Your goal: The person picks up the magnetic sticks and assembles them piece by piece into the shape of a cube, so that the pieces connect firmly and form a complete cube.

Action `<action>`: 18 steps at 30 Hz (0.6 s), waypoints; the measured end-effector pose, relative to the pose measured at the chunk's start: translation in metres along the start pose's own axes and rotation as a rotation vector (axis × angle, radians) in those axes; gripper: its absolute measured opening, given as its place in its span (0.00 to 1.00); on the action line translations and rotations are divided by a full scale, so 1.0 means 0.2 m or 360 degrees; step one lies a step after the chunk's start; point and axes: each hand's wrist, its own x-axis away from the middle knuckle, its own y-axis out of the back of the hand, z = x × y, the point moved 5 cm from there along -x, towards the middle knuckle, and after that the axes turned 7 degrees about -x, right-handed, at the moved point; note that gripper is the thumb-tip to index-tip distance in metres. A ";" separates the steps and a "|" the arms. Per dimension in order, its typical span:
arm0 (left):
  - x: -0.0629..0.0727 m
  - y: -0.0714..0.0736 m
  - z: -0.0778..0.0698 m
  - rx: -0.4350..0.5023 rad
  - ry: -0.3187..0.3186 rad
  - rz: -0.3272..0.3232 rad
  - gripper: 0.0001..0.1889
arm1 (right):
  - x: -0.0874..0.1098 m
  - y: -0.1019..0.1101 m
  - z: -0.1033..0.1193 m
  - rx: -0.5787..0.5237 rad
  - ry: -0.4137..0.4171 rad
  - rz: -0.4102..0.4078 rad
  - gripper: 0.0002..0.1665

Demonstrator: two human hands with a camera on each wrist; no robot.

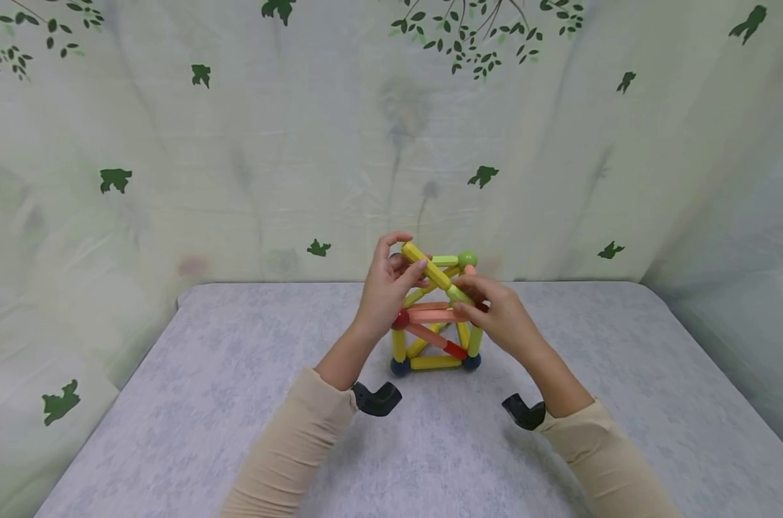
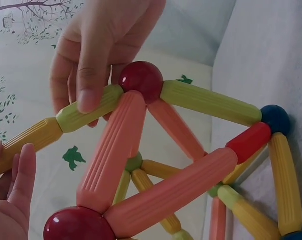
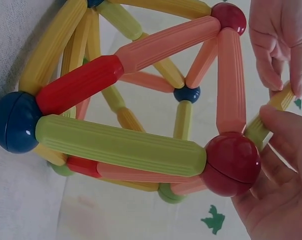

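Observation:
A frame of ribbed rods and balls stands on the table. My left hand (image 1: 391, 284) pinches the yellow part of a two-part rod (image 1: 426, 266), which slants down to the right. My right hand (image 1: 497, 316) pinches that rod's light green end (image 2: 88, 110), which meets a dark red ball (image 2: 141, 82) at the frame's front right. Pink rods (image 2: 113, 155) and a light green rod (image 3: 121, 145) also join this ball. Another dark red ball (image 1: 400, 319) sits below the left hand. Blue balls (image 1: 400, 367) form the lower front corners, and a light green ball (image 1: 467, 260) tops the back.
The grey table (image 1: 236, 417) stretches around the frame. Behind it hangs a pale curtain (image 1: 339, 144) with printed leaves. Black camera mounts (image 1: 377, 399) stick out below both wrists.

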 end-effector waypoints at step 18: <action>-0.05 0.16 0.16 -0.0924 0.0025 0.0105 0.30 | -0.26 -0.06 -0.05 -0.0086 -0.0100 0.0202 0.22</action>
